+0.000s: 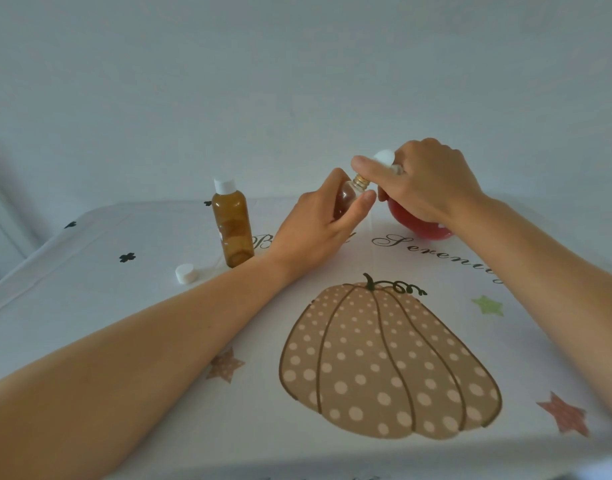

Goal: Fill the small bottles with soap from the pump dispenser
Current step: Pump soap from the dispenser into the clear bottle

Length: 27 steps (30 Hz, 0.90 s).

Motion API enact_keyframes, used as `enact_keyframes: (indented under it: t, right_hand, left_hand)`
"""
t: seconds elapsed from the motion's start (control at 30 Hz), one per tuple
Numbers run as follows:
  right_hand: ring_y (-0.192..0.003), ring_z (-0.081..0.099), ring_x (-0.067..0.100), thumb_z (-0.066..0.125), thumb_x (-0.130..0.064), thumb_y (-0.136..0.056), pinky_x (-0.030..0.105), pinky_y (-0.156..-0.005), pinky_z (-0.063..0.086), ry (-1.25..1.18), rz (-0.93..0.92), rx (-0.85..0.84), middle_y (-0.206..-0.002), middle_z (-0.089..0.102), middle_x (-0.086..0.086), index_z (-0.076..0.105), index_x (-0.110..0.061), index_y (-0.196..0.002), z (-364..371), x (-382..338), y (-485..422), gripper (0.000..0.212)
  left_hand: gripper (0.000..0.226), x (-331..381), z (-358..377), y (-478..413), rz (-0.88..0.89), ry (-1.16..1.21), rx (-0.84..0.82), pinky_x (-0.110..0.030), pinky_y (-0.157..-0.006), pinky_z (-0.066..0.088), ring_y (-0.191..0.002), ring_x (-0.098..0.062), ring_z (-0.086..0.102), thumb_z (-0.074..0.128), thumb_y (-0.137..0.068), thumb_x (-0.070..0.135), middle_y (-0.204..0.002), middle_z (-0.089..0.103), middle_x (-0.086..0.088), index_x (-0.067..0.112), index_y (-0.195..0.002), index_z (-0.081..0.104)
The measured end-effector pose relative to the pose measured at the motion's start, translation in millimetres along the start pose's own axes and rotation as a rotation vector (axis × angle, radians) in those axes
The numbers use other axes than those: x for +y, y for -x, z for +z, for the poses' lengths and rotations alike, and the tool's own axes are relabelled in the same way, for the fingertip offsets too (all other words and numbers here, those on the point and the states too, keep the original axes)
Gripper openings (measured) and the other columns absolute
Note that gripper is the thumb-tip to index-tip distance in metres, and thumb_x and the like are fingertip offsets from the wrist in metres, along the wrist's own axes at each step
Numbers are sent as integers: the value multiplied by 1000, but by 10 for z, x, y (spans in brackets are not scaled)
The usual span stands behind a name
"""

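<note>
Near the table's far edge, the left hand grips an uncapped small amber bottle, tilted just beside the red pump dispenser. The right hand clasps its white pump. A capped amber bottle and a loose white cap sit to the left. The pumpkin-printed cloth in front lies open, with a pale wall behind.

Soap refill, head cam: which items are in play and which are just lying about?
In play: left hand holding the open small bottle; right hand gripping the red pump dispenser; capped amber bottle; loose white cap.
Lying about: pumpkin-print tablecloth only.
</note>
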State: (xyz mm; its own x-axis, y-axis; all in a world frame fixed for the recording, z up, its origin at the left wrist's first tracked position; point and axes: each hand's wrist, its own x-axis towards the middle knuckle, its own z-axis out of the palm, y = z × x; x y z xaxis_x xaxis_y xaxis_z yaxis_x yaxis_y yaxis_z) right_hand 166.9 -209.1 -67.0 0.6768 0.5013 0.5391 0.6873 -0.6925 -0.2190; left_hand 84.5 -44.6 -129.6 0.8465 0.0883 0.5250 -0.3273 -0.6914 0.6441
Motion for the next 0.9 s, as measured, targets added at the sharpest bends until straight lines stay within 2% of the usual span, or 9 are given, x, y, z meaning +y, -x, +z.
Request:
enact_keyframes:
  t: [0.13, 0.23, 0.3, 0.43, 0.53, 0.6, 0.77, 0.9]
  right_hand:
    - [-58, 61, 30, 39, -72, -90, 42, -71, 49, -6, -6, -5, -56, 62, 10, 70, -5, -67, 6, -23, -16, 77]
    - [-53, 55, 27, 49, -56, -92, 41, -66, 48, -29, -12, -19, -50, 58, 3, 70, -5, -65, -15, -49, -17, 62]
    - [-52, 52, 25, 52, -52, -94, 39, -65, 46, -24, -18, -28, -45, 53, -3, 70, -4, -65, -17, -68, -10, 59]
    - [-61, 61, 33, 44, -66, -91, 45, -74, 53, -10, -26, -17, -59, 64, 10, 70, -3, -69, 0, -70, 4, 72]
    - [-65, 66, 37, 34, -79, -87, 48, -77, 55, 14, -27, -9, -68, 70, 17, 71, 0, -74, 24, -39, -13, 89]
    - [-65, 66, 37, 32, -82, -88, 48, -76, 55, 34, -34, -9, -68, 71, 17, 72, 0, -75, 40, -28, -19, 92]
    - [-55, 60, 30, 43, -62, -95, 38, -66, 48, -9, -42, -30, -43, 52, -5, 71, -6, -64, 25, -47, -18, 69]
    - [-53, 54, 19, 44, -55, -93, 36, -63, 44, -34, -51, -85, -47, 56, -28, 71, -10, -62, 48, -52, -67, 61]
  left_hand:
    - [44, -5, -11, 0, -24, 17, -13, -55, -75, 58, -71, -26, 71, 51, -105, 59, -81, 70, -7, 16, -103, 53]
    - [44, 2, -19, 2, -35, 24, -8, -55, -74, 57, -71, -28, 69, 52, -106, 57, -82, 69, -12, 13, -101, 53]
    - [43, 8, -25, 2, -44, 38, -1, -55, -74, 56, -72, -32, 67, 53, -106, 55, -83, 69, -16, 12, -99, 53]
    - [44, 16, -40, 27, -64, 72, 4, -57, -76, 57, -75, -34, 66, 49, -107, 56, -83, 68, -16, 14, -95, 53]
    - [45, 17, -48, 38, -72, 125, -6, -59, -78, 58, -72, -23, 65, 46, -108, 59, -74, 63, -2, 18, -90, 52]
    - [45, 15, -53, 35, -74, 149, -13, -59, -78, 58, -70, -17, 63, 45, -108, 60, -72, 60, 5, 20, -88, 52]
    - [44, 9, -58, 12, -75, 166, -24, -59, -77, 58, -77, -29, 65, 45, -107, 61, -73, 61, 0, 22, -89, 53]
    - [49, -10, -58, 1, -72, 140, 1, -60, -77, 57, -80, -36, 64, 44, -107, 63, -85, 65, -16, 18, -90, 54]
